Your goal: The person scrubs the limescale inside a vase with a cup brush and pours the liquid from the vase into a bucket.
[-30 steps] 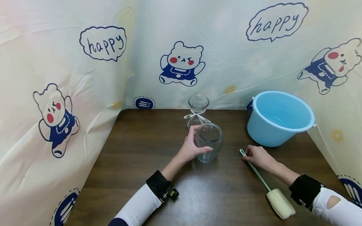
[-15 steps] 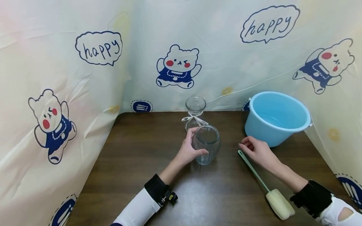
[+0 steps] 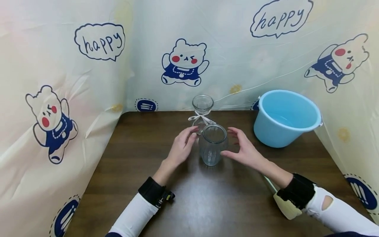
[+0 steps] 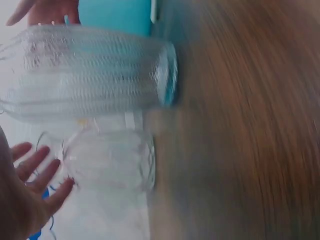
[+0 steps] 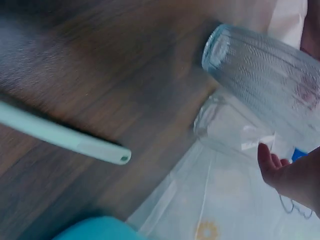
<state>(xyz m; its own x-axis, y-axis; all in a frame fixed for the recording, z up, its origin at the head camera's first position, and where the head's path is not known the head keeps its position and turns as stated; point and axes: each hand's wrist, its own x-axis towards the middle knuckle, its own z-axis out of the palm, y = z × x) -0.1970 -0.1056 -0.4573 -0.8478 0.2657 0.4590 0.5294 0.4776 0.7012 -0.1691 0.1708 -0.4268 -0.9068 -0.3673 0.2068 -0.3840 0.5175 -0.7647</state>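
Observation:
A ribbed clear glass jar (image 3: pixel 211 153) stands upright on the brown table, between my two hands. My left hand (image 3: pixel 180 147) is at its left with fingers relaxed, apart from the glass in the left wrist view. From the right side my right hand (image 3: pixel 245 149) reaches round the jar, thumb and fingers spread; its thumb tip overlaps the jar's edge, and I cannot tell whether it touches. Just behind stands a clear glass vase (image 3: pixel 202 104) with a white bow at its neck. A sponge bottle brush (image 3: pixel 284 205) lies partly hidden under my right forearm.
At the back right sits a light blue bucket (image 3: pixel 275 133). The brush's pale green handle (image 5: pixel 65 137) shows in the right wrist view. A printed cloth (image 3: pixel 225 56) hangs behind the table and along both sides.
My right hand has left the brush handle and moved left to the jar. The left hand has let go of the jar and drawn back to its left. The view has shifted slightly.

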